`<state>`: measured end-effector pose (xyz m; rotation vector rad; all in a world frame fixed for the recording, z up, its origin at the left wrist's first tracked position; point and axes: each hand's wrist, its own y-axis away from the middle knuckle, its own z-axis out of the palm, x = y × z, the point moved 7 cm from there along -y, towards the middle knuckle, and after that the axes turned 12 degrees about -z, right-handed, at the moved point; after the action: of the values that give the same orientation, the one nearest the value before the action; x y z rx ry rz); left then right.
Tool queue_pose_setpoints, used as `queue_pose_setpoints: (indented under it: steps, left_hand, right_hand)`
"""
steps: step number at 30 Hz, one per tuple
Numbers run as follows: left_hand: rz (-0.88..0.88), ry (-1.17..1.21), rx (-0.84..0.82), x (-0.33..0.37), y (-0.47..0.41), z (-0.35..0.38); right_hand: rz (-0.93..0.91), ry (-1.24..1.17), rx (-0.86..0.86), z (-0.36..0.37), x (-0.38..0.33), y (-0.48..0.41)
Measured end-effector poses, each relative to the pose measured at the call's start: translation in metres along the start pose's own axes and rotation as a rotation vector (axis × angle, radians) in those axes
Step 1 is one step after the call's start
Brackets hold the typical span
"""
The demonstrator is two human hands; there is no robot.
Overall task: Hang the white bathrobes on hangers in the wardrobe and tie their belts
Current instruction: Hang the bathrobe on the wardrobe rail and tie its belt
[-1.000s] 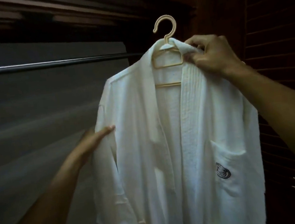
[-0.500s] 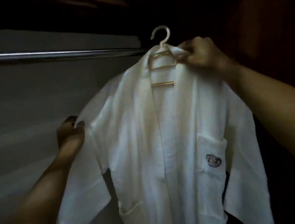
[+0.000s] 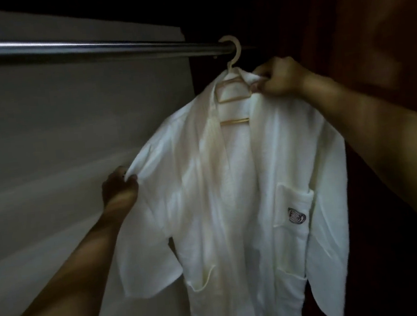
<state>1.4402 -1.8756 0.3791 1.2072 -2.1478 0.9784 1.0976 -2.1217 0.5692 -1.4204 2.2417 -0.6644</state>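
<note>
A white bathrobe (image 3: 235, 201) with a dark swirl logo on its chest pocket hangs on a cream plastic hanger (image 3: 232, 87). The hanger's hook sits over the metal wardrobe rail (image 3: 80, 49) near the rail's right end. My right hand (image 3: 280, 77) pinches the collar and the hanger's right shoulder. My left hand (image 3: 118, 187) grips the robe's left sleeve at its shoulder and holds it out to the side. The robe's front hangs open and no belt is visible.
The wardrobe's pale back panel (image 3: 58, 149) fills the left. Dark wooden wall (image 3: 370, 35) closes the right side, close to the robe. The rail runs bare to the left of the hanger.
The hanger has gone up and its hook now sits over the rail. My left hand moved from the sleeve's side to gripping its shoulder. The view has tilted up and closer.
</note>
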Motion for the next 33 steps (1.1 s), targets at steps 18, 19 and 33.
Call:
queue_pose_setpoints:
  steps: [18, 19, 33]
  left_hand:
    - [0.402, 0.428, -0.026, 0.209, 0.029, 0.003]
    - [0.418, 0.389, -0.047, 0.221, 0.028, 0.011]
    - [0.468, 0.294, -0.089, 0.244, -0.004, 0.059]
  right_hand:
    - [0.017, 0.165, 0.563, -0.015, -0.055, 0.047]
    - [0.011, 0.168, 0.545, -0.009, -0.061, 0.046]
    - [0.213, 0.466, 0.492, 0.025, -0.061, 0.014]
